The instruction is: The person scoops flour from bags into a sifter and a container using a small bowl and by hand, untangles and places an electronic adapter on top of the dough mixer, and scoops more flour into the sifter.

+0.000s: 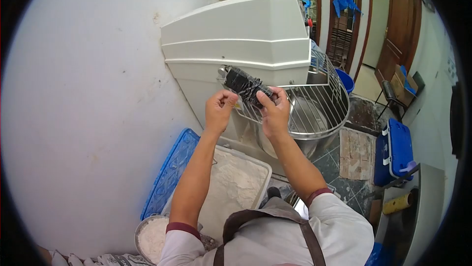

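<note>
My right hand (275, 111) grips the lower right end of a dark, long bundle (241, 81), thumb across its face. The bundle looks wrapped in shiny black material, with thin black cord round its middle. A grey, metallic-looking piece shows at its upper left end; I cannot tell what the bundle is. Just below it on the left, my left hand (220, 111) is closed in a pinch, and whatever is between the fingers is too small to make out. Both hands are raised before a large white mixer (236, 44) with a steel bowl and wire guard (314, 103).
Below my arms is a bin of white flour (238, 177), with a blue lid (169, 172) leaning beside it. A bowl of flour (152, 236) sits lower left. To the right are a blue cooler (396, 150), flattened cardboard (356, 154) and a metal shelf (427, 192).
</note>
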A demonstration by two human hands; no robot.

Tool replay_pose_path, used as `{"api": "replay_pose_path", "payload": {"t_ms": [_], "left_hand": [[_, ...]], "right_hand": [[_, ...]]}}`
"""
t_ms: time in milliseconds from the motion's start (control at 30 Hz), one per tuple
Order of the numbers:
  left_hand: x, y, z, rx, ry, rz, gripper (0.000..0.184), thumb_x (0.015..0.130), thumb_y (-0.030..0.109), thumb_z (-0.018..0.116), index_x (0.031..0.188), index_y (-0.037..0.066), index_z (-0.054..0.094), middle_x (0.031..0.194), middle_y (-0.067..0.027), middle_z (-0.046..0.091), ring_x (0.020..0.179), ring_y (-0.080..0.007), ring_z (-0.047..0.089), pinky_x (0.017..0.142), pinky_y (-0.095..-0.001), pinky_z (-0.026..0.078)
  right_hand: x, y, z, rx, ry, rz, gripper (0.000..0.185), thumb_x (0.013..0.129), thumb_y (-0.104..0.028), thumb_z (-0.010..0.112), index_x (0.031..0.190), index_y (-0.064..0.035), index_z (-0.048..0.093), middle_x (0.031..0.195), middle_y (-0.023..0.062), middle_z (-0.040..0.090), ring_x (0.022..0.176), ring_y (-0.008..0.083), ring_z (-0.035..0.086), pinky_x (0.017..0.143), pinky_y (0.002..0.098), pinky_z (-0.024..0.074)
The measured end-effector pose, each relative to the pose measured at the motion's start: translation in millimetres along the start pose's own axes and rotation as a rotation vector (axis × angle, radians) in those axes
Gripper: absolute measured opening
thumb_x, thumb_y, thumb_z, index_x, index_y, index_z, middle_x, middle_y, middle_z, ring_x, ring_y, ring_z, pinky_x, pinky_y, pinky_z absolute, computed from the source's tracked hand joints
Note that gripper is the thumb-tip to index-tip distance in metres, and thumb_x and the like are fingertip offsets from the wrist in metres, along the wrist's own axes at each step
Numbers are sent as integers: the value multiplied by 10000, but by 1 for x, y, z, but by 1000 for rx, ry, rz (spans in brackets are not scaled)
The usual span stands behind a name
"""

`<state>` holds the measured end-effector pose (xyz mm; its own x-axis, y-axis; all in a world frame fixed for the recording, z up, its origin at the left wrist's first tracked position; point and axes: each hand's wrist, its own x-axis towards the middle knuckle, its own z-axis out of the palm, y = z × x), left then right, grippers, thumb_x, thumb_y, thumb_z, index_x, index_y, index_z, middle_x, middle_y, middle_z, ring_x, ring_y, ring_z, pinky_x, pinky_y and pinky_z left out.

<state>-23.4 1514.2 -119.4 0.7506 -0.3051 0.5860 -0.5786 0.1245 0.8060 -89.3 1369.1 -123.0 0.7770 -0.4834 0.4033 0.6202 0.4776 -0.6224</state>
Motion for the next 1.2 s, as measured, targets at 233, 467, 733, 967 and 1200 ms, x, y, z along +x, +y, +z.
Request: {"api": "replay_pose_path", "payload": {"t_ms": [233, 467, 733, 967, 1200], "left_hand": [[98, -50, 6, 64, 269, 145, 262, 939, 275, 602, 866, 24, 598, 715, 19, 544, 610, -72, 476, 569, -220, 397], [166, -50, -10, 144, 414, 37, 208, 922, 196, 616, 978, -5, 619, 831, -29, 604, 710, -85, 534, 624, -240, 441], [271, 15, -31, 480, 196, -249, 278, 849, 255, 666, 925, -10, 631, 760, -43, 613, 655, -102, 561, 597, -250, 455], [392, 49, -51, 628, 231, -297, 298, 744, 245, 705, 866, -18, 635, 749, -68, 620, 623, -127, 572, 544, -263, 441], [510, -1, -70, 592, 188, -384, 488, 585, 392, 846, 797, -3, 655, 724, -71, 593, 625, -169, 529, 567, -295, 383]], "right_hand": [[104, 33, 4, 399, -146, 402, 323, 859, -64, 632, 1101, -40, 420, 1010, 117, 594, 874, 191, 631, 807, 389, 574], [179, 92, 41, 316, -137, 384, 532, 821, -87, 705, 1197, -42, 332, 1053, 89, 536, 861, 137, 563, 700, 258, 476], [247, 155, 112, 48, -305, -88, 610, 807, -40, 694, 1253, -46, 277, 1143, 111, 462, 1054, 181, 507, 860, 306, 478], [278, 31, 40, -356, -639, -552, 648, 750, -39, 712, 1305, 34, 386, 1107, 181, 515, 1035, 279, 542, 893, 352, 458], [243, -14, -125, -528, -564, -408, 508, 755, -59, 715, 1190, 13, 463, 909, 157, 627, 807, 239, 636, 762, 332, 495]]}}
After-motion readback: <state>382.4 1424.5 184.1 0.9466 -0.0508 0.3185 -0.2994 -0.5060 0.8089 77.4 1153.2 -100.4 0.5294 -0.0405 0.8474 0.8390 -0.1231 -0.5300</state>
